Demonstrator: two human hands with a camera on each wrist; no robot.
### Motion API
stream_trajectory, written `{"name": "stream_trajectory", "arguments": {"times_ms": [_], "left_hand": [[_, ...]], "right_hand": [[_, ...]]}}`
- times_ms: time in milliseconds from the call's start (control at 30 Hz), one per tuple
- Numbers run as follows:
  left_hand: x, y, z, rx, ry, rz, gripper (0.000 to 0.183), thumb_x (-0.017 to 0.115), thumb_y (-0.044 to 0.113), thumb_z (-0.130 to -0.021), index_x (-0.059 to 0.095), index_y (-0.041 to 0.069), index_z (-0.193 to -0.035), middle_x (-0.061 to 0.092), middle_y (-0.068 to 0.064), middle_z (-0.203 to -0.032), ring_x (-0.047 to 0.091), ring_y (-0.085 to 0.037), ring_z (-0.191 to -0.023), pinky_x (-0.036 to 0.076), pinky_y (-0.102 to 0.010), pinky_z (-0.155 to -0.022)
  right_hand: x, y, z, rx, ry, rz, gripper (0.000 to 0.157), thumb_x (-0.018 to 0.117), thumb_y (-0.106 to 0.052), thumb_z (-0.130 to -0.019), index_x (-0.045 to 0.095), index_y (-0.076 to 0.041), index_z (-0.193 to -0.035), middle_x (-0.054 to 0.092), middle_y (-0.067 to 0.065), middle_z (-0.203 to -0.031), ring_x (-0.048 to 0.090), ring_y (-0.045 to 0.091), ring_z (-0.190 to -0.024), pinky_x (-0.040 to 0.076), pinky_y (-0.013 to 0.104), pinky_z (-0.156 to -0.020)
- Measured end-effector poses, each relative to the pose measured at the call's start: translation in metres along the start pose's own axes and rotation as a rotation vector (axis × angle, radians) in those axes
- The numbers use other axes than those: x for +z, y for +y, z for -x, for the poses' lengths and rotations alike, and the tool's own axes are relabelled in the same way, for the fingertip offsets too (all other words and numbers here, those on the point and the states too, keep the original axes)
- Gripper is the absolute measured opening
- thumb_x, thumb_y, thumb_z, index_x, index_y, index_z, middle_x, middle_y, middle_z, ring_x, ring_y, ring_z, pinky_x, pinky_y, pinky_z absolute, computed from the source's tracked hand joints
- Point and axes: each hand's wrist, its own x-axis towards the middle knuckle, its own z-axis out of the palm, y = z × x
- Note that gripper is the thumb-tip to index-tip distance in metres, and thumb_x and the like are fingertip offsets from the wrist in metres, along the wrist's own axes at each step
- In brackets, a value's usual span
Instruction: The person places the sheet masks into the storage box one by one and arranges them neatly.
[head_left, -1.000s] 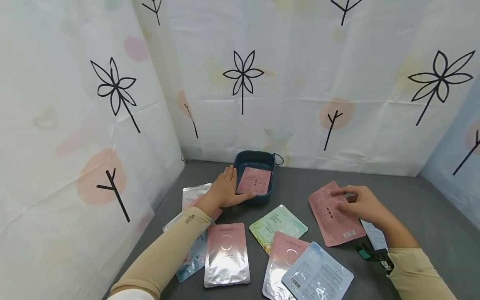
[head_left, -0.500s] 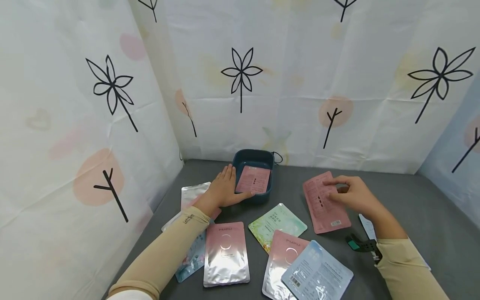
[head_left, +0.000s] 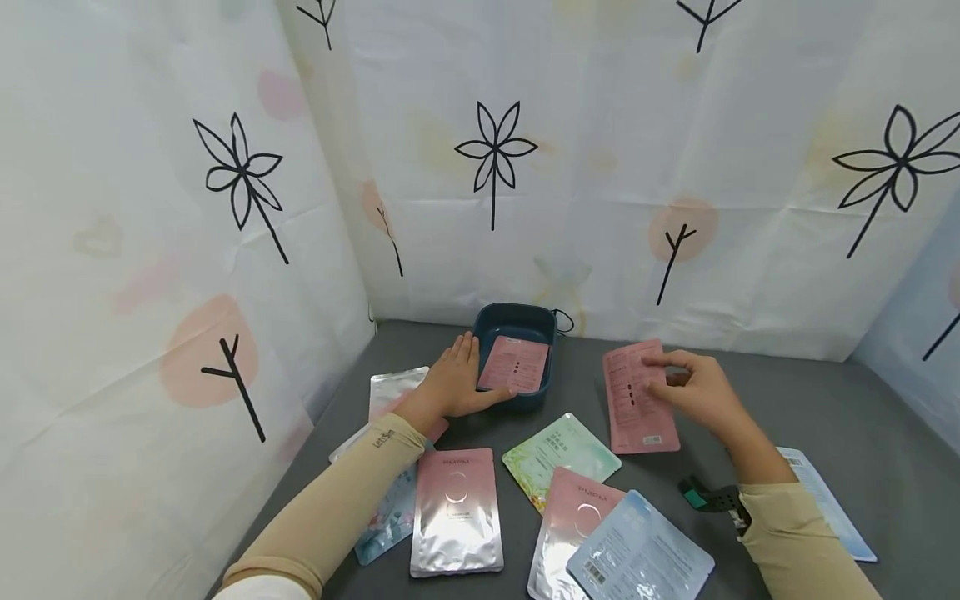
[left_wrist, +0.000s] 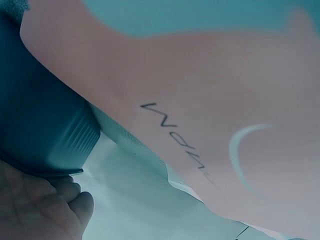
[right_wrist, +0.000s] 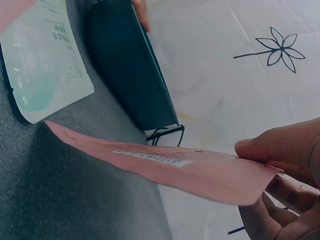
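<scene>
My right hand [head_left: 697, 393] pinches a pink face mask sachet [head_left: 632, 410] between thumb and fingers along its right edge. The sachet is raised over the table with its printed back showing; in the right wrist view the thumb lies on top of the bent sachet [right_wrist: 200, 172]. My left hand [head_left: 448, 385] rests against the left rim of a dark blue plastic basket [head_left: 527, 402], fingers straight, thumb across the front rim. Inside the basket lies another pink sachet [head_left: 516, 363], back side up. The left wrist view has a pink sachet [left_wrist: 200, 90] close to the camera.
A green sachet [head_left: 561, 457], a pink-silver one [head_left: 457, 517], another pink-silver one [head_left: 562, 533] and a light blue one [head_left: 641, 550] lie in front. More sachets lie under the left forearm. A white-blue sachet [head_left: 828, 504] lies beside the right forearm. Patterned cloth [head_left: 600, 167] hangs behind.
My right hand has carried the pink sachet left and away from me, turning it more upright and uncovering the white-blue sachet on the right. My left hand has stayed at the basket.
</scene>
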Motion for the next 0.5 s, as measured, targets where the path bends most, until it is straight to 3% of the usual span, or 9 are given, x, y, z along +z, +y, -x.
{"name": "stream_trajectory", "arguments": {"times_ms": [300, 500], "left_hand": [[-0.002, 0.002, 0.002, 0.000, 0.002, -0.012, 0.119, 0.045, 0.083, -0.095, 0.012, -0.004, -0.168, 0.010, -0.024, -0.177, 0.010, -0.036, -0.167, 0.019, -0.053, -0.134], [-0.003, 0.000, 0.004, 0.012, 0.004, -0.008, 0.120, 0.048, 0.083, -0.094, 0.011, -0.004, -0.168, 0.010, -0.024, -0.177, 0.010, -0.036, -0.167, 0.019, -0.052, -0.134]], "right_hand": [[0.012, -0.009, -0.010, -0.013, 0.088, 0.002, 0.044, 0.073, -0.014, -0.100, 0.067, 0.002, -0.141, 0.058, 0.030, -0.148, 0.066, 0.051, -0.126, 0.057, 0.018, -0.078], [0.024, -0.019, -0.019, 0.013, 0.118, -0.079, 0.047, 0.074, -0.013, -0.100, 0.064, 0.003, -0.143, 0.057, 0.030, -0.148, 0.065, 0.049, -0.128, 0.053, 0.012, -0.075]]}}
